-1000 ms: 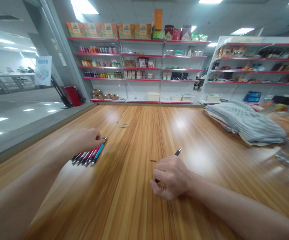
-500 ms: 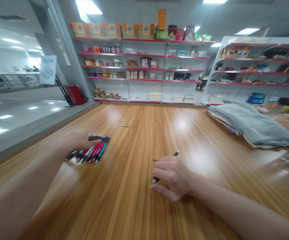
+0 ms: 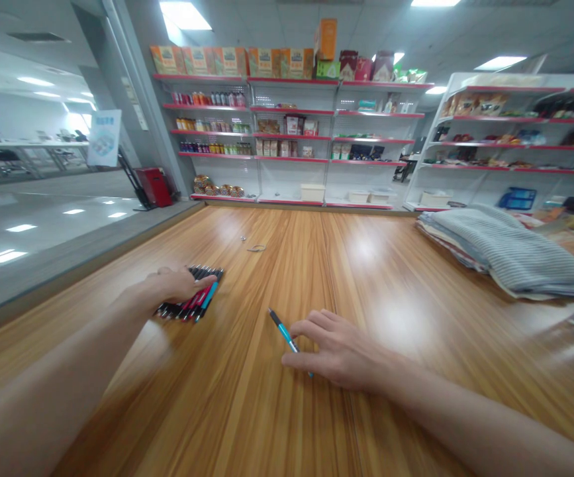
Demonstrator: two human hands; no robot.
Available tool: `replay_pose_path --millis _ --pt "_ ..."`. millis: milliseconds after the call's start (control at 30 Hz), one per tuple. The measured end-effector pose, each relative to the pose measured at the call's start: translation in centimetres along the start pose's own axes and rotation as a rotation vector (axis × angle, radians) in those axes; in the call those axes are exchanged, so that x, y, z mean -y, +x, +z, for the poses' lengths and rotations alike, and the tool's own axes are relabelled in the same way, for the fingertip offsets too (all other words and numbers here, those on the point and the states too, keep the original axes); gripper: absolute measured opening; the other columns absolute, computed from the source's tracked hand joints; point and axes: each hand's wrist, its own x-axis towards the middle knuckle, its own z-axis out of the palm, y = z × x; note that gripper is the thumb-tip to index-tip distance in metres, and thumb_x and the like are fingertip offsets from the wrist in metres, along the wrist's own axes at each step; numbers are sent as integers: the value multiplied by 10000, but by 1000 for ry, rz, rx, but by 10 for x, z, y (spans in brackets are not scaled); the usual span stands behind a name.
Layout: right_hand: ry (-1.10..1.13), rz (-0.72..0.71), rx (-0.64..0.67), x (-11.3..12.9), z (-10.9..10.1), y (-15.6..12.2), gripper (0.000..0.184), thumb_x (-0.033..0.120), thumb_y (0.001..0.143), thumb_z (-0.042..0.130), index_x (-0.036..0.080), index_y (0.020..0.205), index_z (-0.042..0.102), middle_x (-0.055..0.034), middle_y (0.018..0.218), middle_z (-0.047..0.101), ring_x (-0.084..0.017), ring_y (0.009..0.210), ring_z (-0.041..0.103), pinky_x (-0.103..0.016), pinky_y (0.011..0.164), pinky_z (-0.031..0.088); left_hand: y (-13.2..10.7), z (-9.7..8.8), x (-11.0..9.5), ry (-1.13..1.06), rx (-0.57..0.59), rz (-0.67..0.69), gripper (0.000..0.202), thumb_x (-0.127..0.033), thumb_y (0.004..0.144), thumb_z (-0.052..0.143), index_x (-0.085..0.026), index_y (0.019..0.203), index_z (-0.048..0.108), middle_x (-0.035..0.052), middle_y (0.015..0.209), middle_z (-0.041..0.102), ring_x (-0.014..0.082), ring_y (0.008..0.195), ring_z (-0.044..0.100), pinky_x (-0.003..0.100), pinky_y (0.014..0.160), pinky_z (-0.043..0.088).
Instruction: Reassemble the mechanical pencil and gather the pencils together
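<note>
On the left of the wooden table a row of pens (image 3: 209,298) lies side by side, with black, pink-red and teal barrels. My left hand (image 3: 180,285) rests over the left part of the row, its thumb across the pens and its fingers curled around their far side, partly hidden. Nearer the middle, a teal pen (image 3: 283,331) with a black grip points up and left. My right hand (image 3: 334,348) holds it between thumb and fingers, close to the tabletop; the pen's rear end shows below the thumb.
A small loop (image 3: 256,248) and a tiny shiny piece (image 3: 243,238) lie farther back on the table (image 3: 247,411). Folded striped cloths (image 3: 510,255) are stacked at the right. Stocked shelves (image 3: 291,136) stand beyond the table's far edge.
The pen in my right hand has turned; its black grip now points up and left, and my fingers have loosened. My left hand has pushed the row's left-side pens rightward, closer together.
</note>
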Motion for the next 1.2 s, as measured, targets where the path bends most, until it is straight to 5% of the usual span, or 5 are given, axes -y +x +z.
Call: replay_pose_path --millis 200,433,600,933,1200 --pt "121 23 13 -2 9 0 193 226 957 463 221 1028 643 -62 874 563 -157 803 472 -295 702 375 1 33 -22 47 -126 -212 970 -750 808 155 55 1294 395 412 1259 397 516 1179 401 542 897 314" --pt "490 215 -46 2 30 -3 378 429 858 618 166 1129 628 -64 833 560 -164 789 511 -269 691 431 8 60 -32 -46 -268 -333 875 -721 804 247 -51 1340 417 360 1378 304 513 1252 300 669 892 250" --pt "458 358 -16 11 32 14 512 526 823 618 173 1193 590 -64 872 560 -183 835 516 -286 739 439 14 72 -33 -49 -362 -354 852 -720 813 216 -81 1336 427 364 1370 296 514 1266 250 748 857 170" --pt "242 470 -81 19 89 135 530 636 859 470 145 970 637 -108 949 535 -233 927 489 -368 835 424 14 49 -24 -101 -268 -266 760 -704 815 270 -120 1210 554 303 1236 464 474 1170 392 641 883 284" --pt "231 442 -85 21 84 139 439 557 851 532 166 1045 580 -100 1058 578 -248 990 490 -407 868 404 11 56 -37 -110 -305 -248 808 -725 807 249 -85 1210 536 324 1230 454 476 1176 384 625 888 279"
